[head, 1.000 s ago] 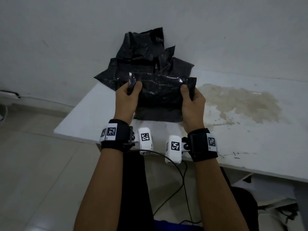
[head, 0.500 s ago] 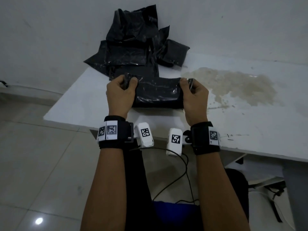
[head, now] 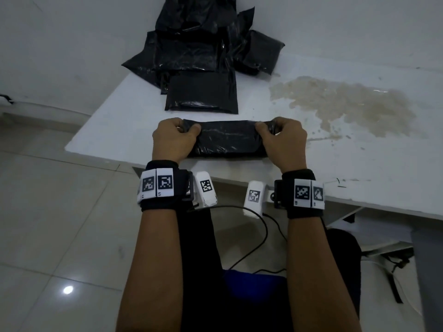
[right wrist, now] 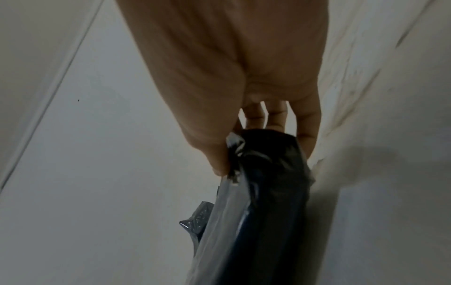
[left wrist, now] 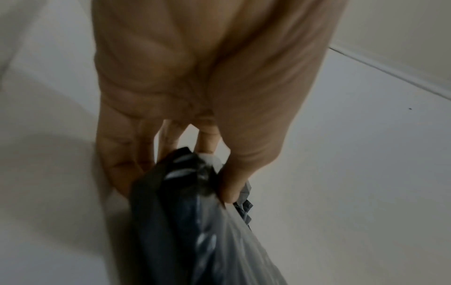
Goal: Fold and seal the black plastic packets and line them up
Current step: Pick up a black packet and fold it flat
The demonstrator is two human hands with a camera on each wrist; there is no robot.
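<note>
Your left hand point(head: 173, 137) and right hand point(head: 284, 138) each pinch an end of the folded black plastic packet point(head: 227, 140), near the white table's point(head: 359, 168) front edge, just before the black packet pile point(head: 203, 56).

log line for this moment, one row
step: folding | left hand: pinches packet left end | right hand: pinches right end | packet on table | pile behind
</note>
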